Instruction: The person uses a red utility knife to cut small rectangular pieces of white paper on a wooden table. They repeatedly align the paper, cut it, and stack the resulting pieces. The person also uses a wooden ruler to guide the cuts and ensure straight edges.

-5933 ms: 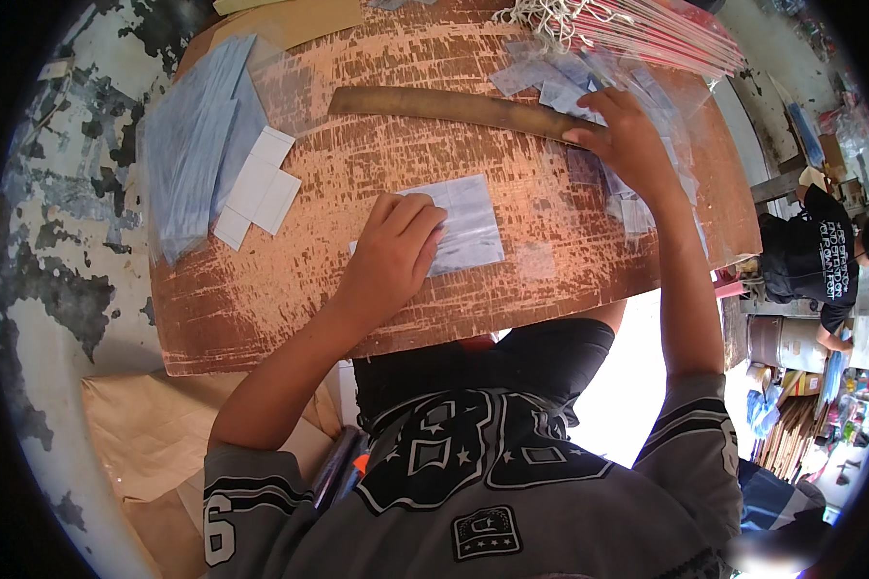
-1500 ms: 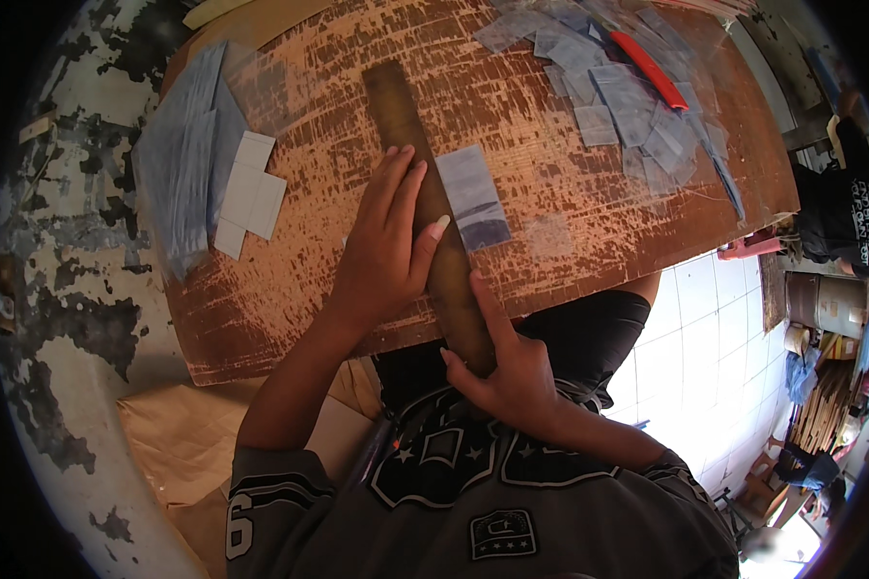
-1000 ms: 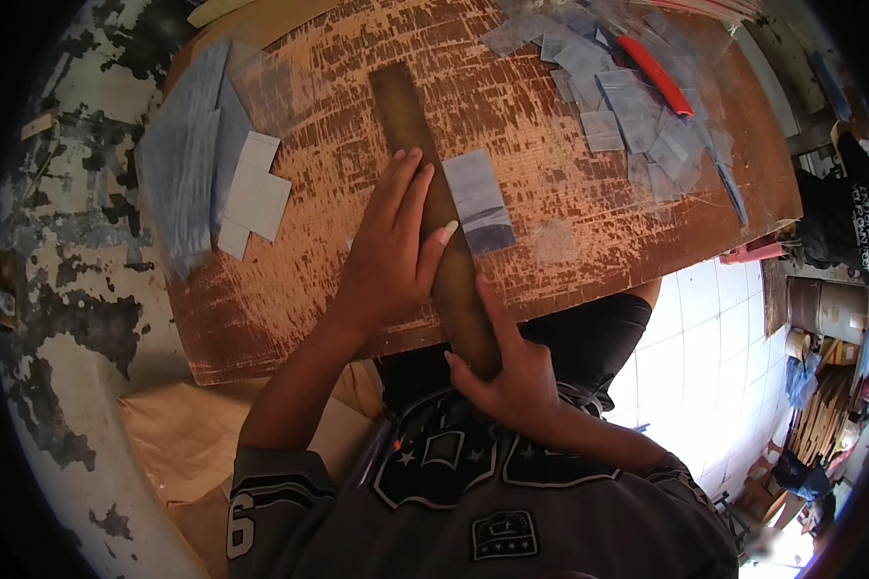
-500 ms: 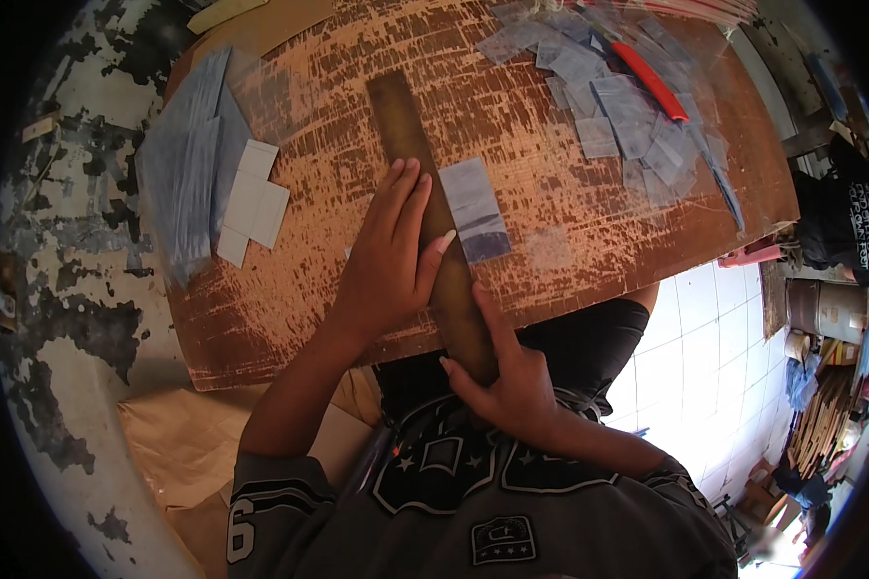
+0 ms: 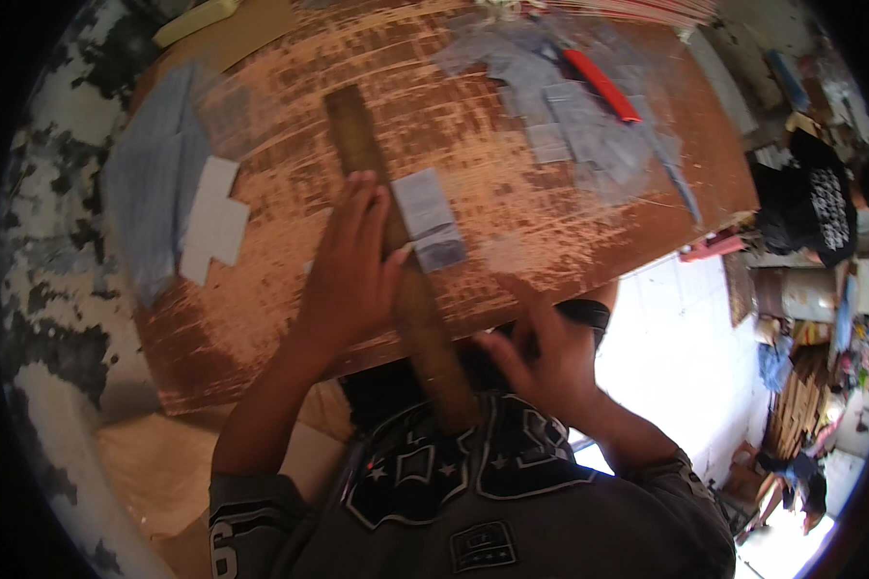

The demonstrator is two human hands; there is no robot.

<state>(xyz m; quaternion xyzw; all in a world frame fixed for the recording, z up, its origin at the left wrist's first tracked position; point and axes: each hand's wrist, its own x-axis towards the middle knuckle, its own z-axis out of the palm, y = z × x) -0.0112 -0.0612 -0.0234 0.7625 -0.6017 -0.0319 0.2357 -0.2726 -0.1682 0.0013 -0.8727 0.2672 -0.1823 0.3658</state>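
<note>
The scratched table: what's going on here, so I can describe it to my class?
A person's left hand lies on a long brown strip overhanging the near edge of the table. A grey sheet shows along the strip's right side. The right hand is apart from the strip, with nothing visible in it. A red object lies on clear pieces at upper right; a white cutout lies by bluish sheets at left.

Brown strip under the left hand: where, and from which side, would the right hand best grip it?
Probably the brown strip's near end, from the right, thumb above and fingers beneath: it juts past the table, leaving both faces reachable. The left hand covers part farther up; the right hand is beside it, empty.
</note>
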